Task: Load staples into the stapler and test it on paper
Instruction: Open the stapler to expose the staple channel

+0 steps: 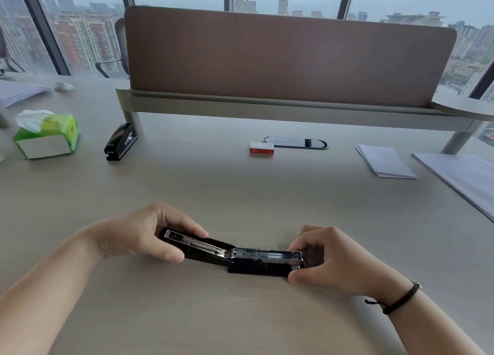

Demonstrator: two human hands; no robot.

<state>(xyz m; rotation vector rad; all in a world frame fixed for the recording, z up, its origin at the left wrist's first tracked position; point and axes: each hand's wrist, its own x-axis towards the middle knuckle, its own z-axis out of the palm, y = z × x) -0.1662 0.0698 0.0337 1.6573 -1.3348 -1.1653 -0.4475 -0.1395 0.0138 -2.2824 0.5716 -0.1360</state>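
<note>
A black stapler [232, 253] lies flat on the desk, swung fully open, its metal staple channel facing up. My left hand [144, 234] grips the flipped-back top arm at the left end. My right hand [326, 258] pinches the front end of the magazine and base at the right. A small red and white staple box [262, 148] sits farther back at the desk's middle. A small stack of paper [385, 162] lies at the back right.
A second black stapler [120, 142] stands at the back left beside a green tissue box [45, 135]. More paper sheets [459, 178] lie at the far right. A brown divider panel [288, 58] and an oval cable grommet [296, 143] sit behind.
</note>
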